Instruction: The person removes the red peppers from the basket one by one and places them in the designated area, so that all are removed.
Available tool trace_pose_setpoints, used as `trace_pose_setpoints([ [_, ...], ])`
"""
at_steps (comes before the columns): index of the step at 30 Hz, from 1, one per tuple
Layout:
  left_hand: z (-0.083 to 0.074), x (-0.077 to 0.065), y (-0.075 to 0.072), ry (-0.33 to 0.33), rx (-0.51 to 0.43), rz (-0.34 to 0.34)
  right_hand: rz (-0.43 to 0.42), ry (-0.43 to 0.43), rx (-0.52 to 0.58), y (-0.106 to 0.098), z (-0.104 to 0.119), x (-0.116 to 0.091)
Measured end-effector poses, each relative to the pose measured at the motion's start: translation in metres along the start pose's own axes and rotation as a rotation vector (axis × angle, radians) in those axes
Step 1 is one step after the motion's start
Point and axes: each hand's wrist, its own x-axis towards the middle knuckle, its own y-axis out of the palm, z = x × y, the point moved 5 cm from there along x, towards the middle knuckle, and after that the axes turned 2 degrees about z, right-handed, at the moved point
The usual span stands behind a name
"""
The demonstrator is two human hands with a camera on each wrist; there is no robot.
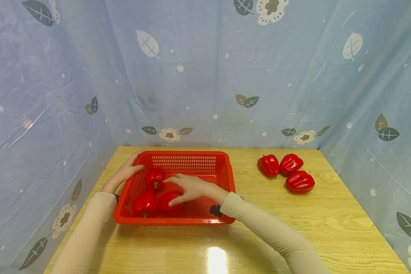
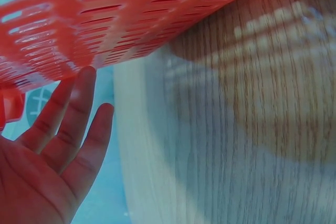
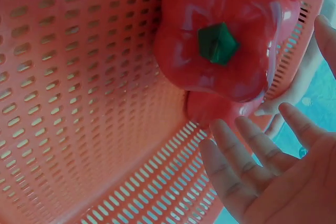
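Note:
My left hand holds the left rim of a red plastic basket, its thumb inside the rim. In the left wrist view the fingers lie along the outside of the slotted wall. Inside the basket, toward its left side, lie three red bell peppers: one at the back, one at the front left and one beside it. My right hand is over that last pepper, partly covering it. Its fingers are spread, and the right wrist view shows nothing in the palm.
On the table to the right of the basket lie three more red bell peppers: one at left, one behind and one in front. A blue patterned curtain hangs behind and along both sides.

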Motion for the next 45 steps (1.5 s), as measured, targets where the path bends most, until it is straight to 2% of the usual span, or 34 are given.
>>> trace_pose_setpoints([
  [10,0.005,0.0,0.001,0.001,0.008,-0.008,0.037,-0.007,-0.058,0.008,0.001,0.002],
  [19,-0.002,-0.001,0.002,-0.016,-0.008,0.003,0.052,-0.025,-0.083,0.013,0.003,0.003],
  [29,0.003,0.0,0.002,-0.022,-0.011,-0.005,0.091,0.004,-0.109,0.018,0.004,0.004],
  [45,0.004,0.0,0.0,-0.016,-0.007,0.007,0.115,0.04,-0.191,0.02,0.009,0.003],
])
